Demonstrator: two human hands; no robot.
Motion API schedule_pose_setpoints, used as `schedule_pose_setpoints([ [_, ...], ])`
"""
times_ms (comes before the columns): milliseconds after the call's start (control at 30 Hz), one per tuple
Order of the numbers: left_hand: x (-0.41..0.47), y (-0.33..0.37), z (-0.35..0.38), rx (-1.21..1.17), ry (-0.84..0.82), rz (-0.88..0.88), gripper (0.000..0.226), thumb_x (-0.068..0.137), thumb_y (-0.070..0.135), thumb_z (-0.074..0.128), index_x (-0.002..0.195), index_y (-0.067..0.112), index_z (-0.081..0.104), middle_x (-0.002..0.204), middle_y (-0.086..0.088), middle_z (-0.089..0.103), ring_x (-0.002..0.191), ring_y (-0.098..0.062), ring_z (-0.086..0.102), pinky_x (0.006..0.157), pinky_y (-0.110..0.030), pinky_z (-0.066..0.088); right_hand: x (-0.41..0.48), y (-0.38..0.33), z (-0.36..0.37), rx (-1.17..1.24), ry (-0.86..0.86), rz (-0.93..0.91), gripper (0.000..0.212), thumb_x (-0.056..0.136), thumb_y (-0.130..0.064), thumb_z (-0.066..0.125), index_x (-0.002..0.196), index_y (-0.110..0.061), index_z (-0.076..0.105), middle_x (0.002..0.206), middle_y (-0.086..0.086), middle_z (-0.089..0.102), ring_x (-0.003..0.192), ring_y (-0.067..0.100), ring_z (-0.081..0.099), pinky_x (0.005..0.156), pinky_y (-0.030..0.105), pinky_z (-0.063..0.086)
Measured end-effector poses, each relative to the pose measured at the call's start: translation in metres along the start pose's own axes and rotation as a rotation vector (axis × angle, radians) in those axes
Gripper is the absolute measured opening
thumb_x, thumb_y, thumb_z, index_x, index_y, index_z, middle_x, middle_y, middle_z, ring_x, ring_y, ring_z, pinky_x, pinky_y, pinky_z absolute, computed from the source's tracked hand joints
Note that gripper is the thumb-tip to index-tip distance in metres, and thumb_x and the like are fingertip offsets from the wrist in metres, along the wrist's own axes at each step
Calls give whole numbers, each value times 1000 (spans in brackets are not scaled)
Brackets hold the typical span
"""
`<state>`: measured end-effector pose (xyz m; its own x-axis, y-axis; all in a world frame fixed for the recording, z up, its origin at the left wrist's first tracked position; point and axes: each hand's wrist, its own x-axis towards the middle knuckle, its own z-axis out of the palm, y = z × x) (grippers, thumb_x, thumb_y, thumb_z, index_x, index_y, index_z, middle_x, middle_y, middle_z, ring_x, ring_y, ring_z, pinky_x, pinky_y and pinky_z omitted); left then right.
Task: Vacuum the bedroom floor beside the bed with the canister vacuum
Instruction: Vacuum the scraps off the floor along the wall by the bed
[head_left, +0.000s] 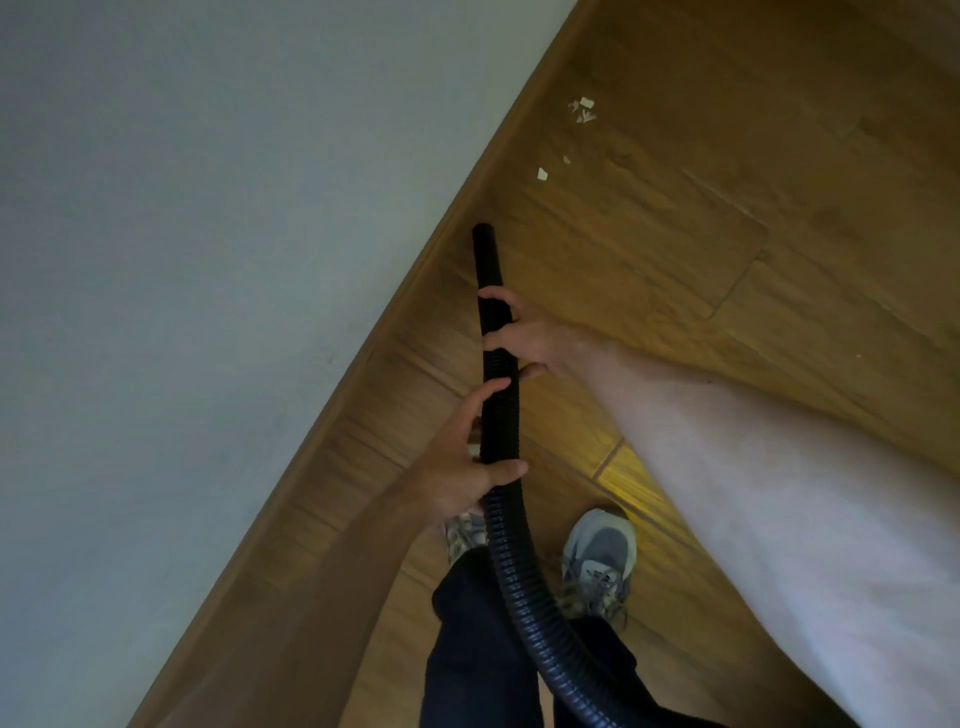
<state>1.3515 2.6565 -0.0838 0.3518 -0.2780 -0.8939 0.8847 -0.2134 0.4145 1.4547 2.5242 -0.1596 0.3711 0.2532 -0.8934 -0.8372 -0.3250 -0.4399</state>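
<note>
Along the pale grey surface (182, 260) at left: plank floor (727, 270); my black ribbed hose (506, 535), its open end (482, 229) near the wooden edging. Right hand (524, 338) wraps the hose forward and left hand (462, 467) curls round it behind. White scraps (584, 109) lie well ahead, so I judge the mouth should go low and slowly up the edge.
</note>
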Motion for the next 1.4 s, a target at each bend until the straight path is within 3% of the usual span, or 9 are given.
schedule_pose_setpoints([
  [167,6,9,-3,13,-31,-16,80,85,7,74,134,58,38,128,6,46,110,-15,55,59,-32,60,1,-5,-5,19,40,0,73,91,-1,61,146,-43,36,118,0,47,86,13,57,71,34,59],
  [267,15,19,2,31,-49,-6,80,85,3,73,138,52,38,120,5,51,100,-10,59,56,-28,58,-1,-5,-17,61,81,7,73,91,-1,61,146,-43,37,119,1,48,86,14,57,76,37,59],
  [400,28,34,8,65,-75,3,78,85,3,73,139,48,39,112,8,53,92,-9,62,55,-24,57,-1,-7,-37,117,130,10,73,91,-1,61,146,-43,36,123,5,50,88,16,57,67,32,57],
  [567,42,50,13,102,-74,14,79,83,4,76,134,53,42,126,-1,49,100,-18,64,64,-37,62,0,-13,-56,120,179,16,73,92,-1,61,146,-43,36,125,6,51,92,19,59,69,32,57],
  [800,52,71,19,74,-56,29,80,83,2,75,136,52,42,124,5,45,105,-17,59,63,-43,62,9,-28,-69,145,210,-8,73,91,0,59,145,-43,38,130,6,52,101,24,59,65,33,55],
  [967,58,77,34,35,-34,34,78,84,1,73,135,52,42,118,11,46,102,-11,57,57,-33,61,12,-29,-80,120,220,-25,73,92,-1,60,146,-43,37,132,8,50,106,26,58,83,46,58],
  [1133,62,82,49,-1,-20,27,78,84,-1,72,134,53,44,120,10,47,104,-15,58,66,-43,62,8,-28,-100,114,194,-21,74,91,-1,60,146,-44,37,123,4,50,89,16,57,66,34,56],
  [1300,71,97,60,8,-12,26,80,83,-2,73,134,53,43,125,5,46,106,-18,58,65,-45,62,10,-36,-120,91,193,-22,74,91,-1,61,146,-44,36,123,5,51,98,23,59,85,49,59],
  [1400,77,106,68,25,4,33,80,84,-3,72,136,50,43,118,6,49,98,-15,61,64,-44,63,12,-41,-131,98,182,-18,74,91,1,60,145,-44,36,123,6,51,100,24,58,86,50,58],
])
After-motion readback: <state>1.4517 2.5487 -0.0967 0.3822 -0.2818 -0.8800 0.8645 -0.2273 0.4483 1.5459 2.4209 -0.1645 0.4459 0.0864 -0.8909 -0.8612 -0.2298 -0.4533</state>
